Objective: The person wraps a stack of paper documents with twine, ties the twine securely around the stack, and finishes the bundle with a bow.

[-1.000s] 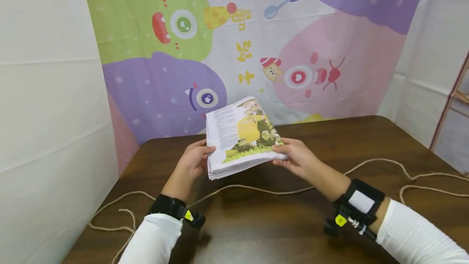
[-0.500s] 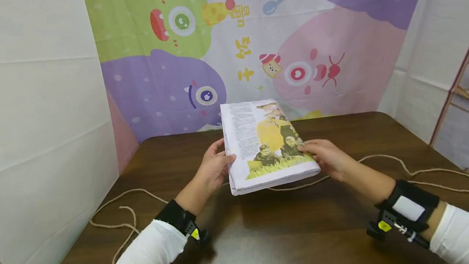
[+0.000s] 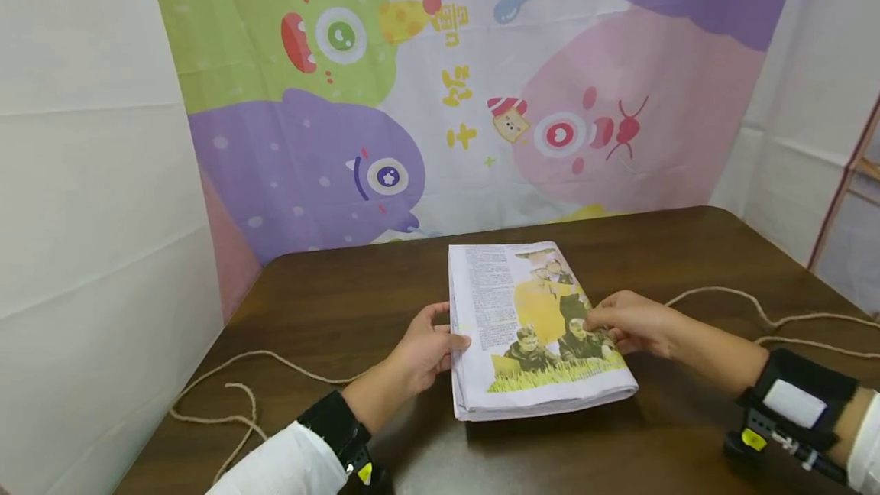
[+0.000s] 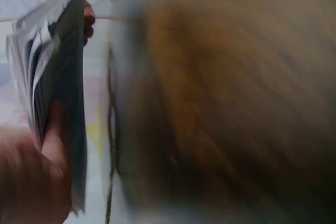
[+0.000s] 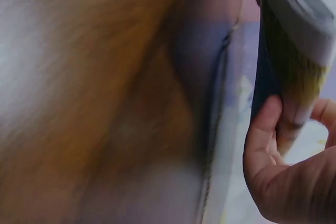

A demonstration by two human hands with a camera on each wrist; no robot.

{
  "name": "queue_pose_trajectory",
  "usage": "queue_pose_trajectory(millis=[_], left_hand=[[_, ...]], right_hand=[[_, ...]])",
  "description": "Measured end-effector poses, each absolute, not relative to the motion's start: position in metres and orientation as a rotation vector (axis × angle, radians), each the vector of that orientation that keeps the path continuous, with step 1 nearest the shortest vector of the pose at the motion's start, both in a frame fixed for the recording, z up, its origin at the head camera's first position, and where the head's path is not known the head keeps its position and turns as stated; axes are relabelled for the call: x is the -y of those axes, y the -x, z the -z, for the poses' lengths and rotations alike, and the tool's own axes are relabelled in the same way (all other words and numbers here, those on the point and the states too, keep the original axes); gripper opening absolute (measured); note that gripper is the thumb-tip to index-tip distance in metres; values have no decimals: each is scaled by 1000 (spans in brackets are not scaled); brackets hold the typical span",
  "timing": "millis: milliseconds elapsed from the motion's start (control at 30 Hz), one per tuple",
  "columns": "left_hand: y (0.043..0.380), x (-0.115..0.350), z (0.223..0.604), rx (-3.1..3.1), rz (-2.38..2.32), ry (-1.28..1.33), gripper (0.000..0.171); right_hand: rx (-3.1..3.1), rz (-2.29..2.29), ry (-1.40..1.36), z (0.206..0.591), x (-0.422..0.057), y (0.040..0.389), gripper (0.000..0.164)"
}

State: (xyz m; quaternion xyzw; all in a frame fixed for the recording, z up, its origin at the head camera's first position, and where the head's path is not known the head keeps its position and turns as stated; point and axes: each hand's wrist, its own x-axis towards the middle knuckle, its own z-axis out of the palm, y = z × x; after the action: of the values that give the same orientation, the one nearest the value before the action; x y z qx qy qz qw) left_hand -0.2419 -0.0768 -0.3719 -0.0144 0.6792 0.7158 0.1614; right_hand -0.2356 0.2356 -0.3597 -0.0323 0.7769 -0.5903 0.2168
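A folded newspaper (image 3: 543, 319), with a yellow-and-green picture and a text column on its upper face, is held between both hands over the table. My left hand (image 3: 428, 346) grips its left edge, thumb on top and fingers beneath. At the opposite edge, my right hand (image 3: 635, 323) pinches the paper with the thumb on its upper face. The left wrist view shows the loose layered edges of the newspaper (image 4: 65, 61) beside the left hand (image 4: 37, 177). In the right wrist view, the rounded fold of the newspaper (image 5: 299, 40) sits between thumb and fingers.
A thin twine rope (image 3: 257, 352) lies across the dark wooden table (image 3: 364, 281), passing behind the newspaper. Its right part (image 3: 729, 291) loops near the right edge. A cartoon-printed cloth (image 3: 467, 98) hangs behind the table, and a white cloth wall (image 3: 103, 212) stands at left.
Both hands have brought the newspaper rightward, lower and nearer to me, down toward the tabletop. The right hand's grip now sits farther up the right edge. The rope has stayed put.
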Motion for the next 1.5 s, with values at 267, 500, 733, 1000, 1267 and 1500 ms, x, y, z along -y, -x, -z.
queue_pose_trajectory(millis=[267,500,733,1000,1267,1500], left_hand=[[245,76,385,-2039,-1828,-49,71],[253,86,381,-2147,-1553,-95,75],[264,110,365,-2879,-544,-758,28],[289,135,368,-2958,-227,-878,9],[300,142,366,-2934,-305,-800,13],[310,142,367,-2957,-272,-723,11]], right_hand=[[-2322,1306,209,378,-238,239,30],[-2451,1067,292,372,-237,239,29],[-2840,666,736,354,-252,246,19],[-2972,193,924,362,-270,258,21],[-2978,194,1047,369,-275,273,26],[-2985,132,1003,371,-271,283,24]])
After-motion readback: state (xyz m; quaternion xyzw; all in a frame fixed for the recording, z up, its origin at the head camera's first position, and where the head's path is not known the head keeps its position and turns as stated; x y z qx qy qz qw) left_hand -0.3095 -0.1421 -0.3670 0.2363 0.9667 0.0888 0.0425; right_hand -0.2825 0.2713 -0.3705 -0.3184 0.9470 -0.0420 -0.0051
